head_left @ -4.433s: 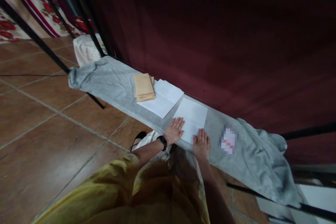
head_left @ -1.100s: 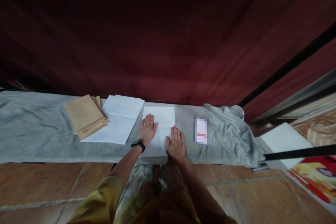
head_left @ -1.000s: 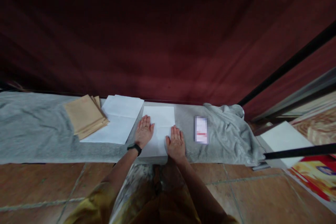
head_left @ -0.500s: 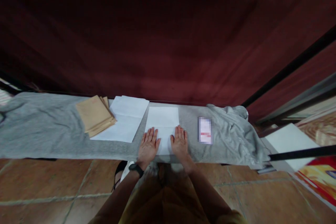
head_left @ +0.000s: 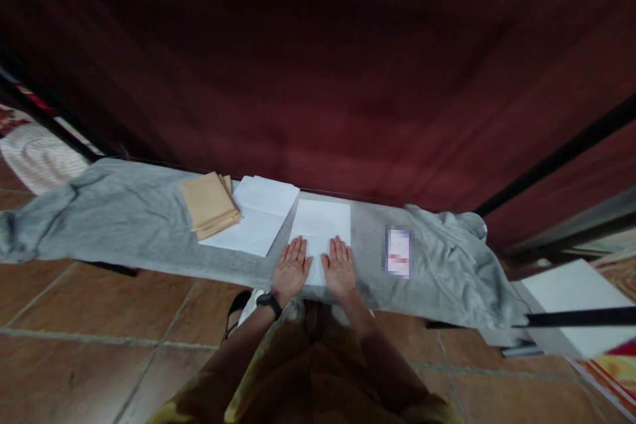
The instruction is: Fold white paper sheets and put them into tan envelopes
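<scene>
A sheet of white paper with a faint crease across it lies on the grey cloth in front of me. My left hand rests flat on its left edge, fingers stretched out and a dark watch on the wrist. On the right edge my right hand lies flat too, its fingers pointing away from me. Between the two thumbs the lower part of the sheet shows. To the left are more white sheets, slightly fanned, with a stack of brown envelopes partly over them.
Grey cloth covers the long narrow surface and bunches up at its right end. A pixelated flat item lies right of my hands. Behind hangs a dark red curtain. At right, a black bar crosses a white board.
The camera view has turned slightly, so the surface appears tilted and shifted right. Both hands stay flat on the paper, in about the same places.
</scene>
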{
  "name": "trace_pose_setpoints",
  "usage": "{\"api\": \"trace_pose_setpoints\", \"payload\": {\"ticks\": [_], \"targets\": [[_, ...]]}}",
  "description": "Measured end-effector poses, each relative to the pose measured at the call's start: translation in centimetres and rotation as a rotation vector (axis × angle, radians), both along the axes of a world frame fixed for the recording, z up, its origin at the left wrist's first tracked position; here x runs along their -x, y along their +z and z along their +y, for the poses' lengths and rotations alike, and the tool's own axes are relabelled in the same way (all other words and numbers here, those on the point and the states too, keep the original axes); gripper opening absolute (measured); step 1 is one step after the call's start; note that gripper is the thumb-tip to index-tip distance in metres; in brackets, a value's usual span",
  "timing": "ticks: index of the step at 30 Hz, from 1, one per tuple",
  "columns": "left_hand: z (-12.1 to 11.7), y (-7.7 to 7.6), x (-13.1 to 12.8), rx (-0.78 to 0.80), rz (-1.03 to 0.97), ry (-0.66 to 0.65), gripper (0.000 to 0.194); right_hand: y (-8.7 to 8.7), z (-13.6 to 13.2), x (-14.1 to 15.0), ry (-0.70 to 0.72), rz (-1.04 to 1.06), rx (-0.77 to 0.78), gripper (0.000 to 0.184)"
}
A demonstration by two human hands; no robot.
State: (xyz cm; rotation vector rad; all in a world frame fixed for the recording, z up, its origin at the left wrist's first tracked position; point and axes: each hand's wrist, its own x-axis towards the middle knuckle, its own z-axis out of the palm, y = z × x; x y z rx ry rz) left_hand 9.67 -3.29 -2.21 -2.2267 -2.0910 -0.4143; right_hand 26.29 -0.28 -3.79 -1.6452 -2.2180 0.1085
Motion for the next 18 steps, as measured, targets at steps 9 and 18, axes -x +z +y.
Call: {"api": "trace_pose_setpoints", "payload": {"ticks": [9, 18], "targets": [[-3.0, -0.2, 2.1, -0.028, -0.029, 0.08, 0.061, -1.3, -1.4, -4.6, -0.068, -0.017, -0.111, 0.059], [-2.2, 1.0, -3.4, -0.008, -0.071, 0.006, 0.057, 0.3, -2.2, -1.7, -0.008, 0.079, -0.034, 0.059]]}}
